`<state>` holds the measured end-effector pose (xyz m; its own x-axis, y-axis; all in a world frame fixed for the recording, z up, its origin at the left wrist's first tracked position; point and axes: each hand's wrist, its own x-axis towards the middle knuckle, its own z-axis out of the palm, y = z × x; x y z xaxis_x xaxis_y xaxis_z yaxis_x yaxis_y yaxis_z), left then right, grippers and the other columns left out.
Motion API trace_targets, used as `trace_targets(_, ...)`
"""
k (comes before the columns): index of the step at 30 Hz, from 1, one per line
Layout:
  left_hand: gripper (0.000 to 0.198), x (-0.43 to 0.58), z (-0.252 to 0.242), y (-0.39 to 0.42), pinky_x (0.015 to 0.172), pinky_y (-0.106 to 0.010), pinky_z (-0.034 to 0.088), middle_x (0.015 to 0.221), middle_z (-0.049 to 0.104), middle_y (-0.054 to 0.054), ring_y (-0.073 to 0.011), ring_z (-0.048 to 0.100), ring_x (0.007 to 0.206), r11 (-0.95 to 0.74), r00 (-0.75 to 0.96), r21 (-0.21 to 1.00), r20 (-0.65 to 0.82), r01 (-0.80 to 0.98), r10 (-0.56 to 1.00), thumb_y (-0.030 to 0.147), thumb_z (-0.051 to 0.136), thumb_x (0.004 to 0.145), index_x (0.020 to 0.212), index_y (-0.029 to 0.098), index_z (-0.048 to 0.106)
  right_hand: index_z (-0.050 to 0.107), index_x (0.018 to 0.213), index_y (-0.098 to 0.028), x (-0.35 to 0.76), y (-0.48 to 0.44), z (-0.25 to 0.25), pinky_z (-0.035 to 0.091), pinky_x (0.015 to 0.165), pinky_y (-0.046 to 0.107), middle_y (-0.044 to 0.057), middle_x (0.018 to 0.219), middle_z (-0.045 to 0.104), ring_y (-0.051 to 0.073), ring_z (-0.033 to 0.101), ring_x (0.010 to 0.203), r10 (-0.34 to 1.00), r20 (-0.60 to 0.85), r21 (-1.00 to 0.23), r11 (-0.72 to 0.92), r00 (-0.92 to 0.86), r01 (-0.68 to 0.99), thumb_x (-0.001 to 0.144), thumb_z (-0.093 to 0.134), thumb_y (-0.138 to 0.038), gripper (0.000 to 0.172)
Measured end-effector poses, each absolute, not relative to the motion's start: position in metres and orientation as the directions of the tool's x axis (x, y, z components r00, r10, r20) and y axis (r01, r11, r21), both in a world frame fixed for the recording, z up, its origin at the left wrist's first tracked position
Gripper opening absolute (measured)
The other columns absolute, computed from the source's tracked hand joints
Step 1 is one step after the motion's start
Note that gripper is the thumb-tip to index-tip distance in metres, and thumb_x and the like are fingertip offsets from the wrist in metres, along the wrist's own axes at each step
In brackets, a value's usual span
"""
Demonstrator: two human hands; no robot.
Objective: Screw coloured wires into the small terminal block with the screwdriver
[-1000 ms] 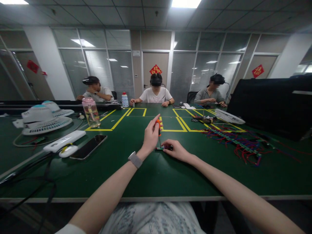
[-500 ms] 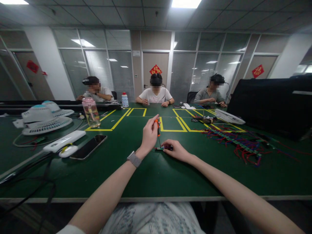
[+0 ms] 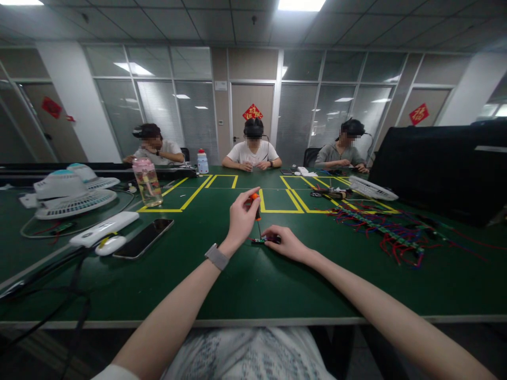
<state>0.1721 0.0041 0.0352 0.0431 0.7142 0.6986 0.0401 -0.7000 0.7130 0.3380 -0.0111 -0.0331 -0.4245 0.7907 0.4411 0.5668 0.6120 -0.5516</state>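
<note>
Screwdriver (image 3: 259, 214) tip-down at small green board (image 3: 259, 241)

The board lies on the worktop (image 3: 253, 295) before the person. The left hand (image 3: 241, 217) has its grip closed around the screwdriver's handle; the right hand (image 3: 287, 243) grips the board's right end. A phone (image 3: 144, 239) lies farther left.

This looks like an office set up for electronics work. Beyond the left hand (image 3: 241, 217) and right hand (image 3: 287, 243) stand glass partitions (image 3: 194, 126) with blinds and a beige door (image 3: 259, 96), under a panelled ceiling (image 3: 178, 32). Beneath the hands spreads a green worktable (image 3: 253, 295); wired circuit boards (image 3: 390, 232) lie to their right, a power strip (image 3: 105, 228) to their left.
</note>
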Motion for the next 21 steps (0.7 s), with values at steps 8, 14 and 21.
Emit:
trace_targets(8,0.032,0.168,0.039,0.005,0.094,-0.029,0.044,0.115,0.058,-0.008,-0.0163,0.056,0.107,-0.734,0.014,0.655,0.744,0.179,0.667,0.023,0.042,0.091,0.115,0.02,0.063,0.066,0.096,-0.016,0.339,-0.011,-0.035,0.049,0.071,0.027,0.005,0.086,0.066,0.015,0.06,0.075,0.786,0.447,-0.554,0.618,-0.428,0.558,0.077,0.06,-0.016,0.02)
trace_targets(14,0.032,0.158,0.055,0.0,0.092,-0.031,0.047,0.113,0.067,-0.009,-0.0189,0.063,0.103,-0.664,0.157,0.717,0.646,0.211,0.747,0.023,0.048,0.088,0.116,0.016,0.062,0.065,0.096,-0.015,0.339,-0.011,-0.035,0.049,0.069,0.026,0.005,0.086,0.066,0.014,0.06,0.075,0.79,0.44,-0.558,0.613,-0.427,0.56,0.077,0.06,-0.016,0.02)
trace_targets(21,0.031,0.15,0.06,-0.023,0.088,-0.031,0.05,0.115,0.066,-0.009,-0.0194,0.064,0.098,-0.687,0.162,0.579,0.701,0.438,0.694,0.021,0.047,0.089,0.115,0.016,0.063,0.065,0.097,-0.016,0.339,-0.011,-0.035,0.049,0.071,0.027,0.005,0.088,0.066,0.014,0.06,0.076,0.794,0.44,-0.566,0.608,-0.421,0.556,0.076,0.06,-0.015,0.022)
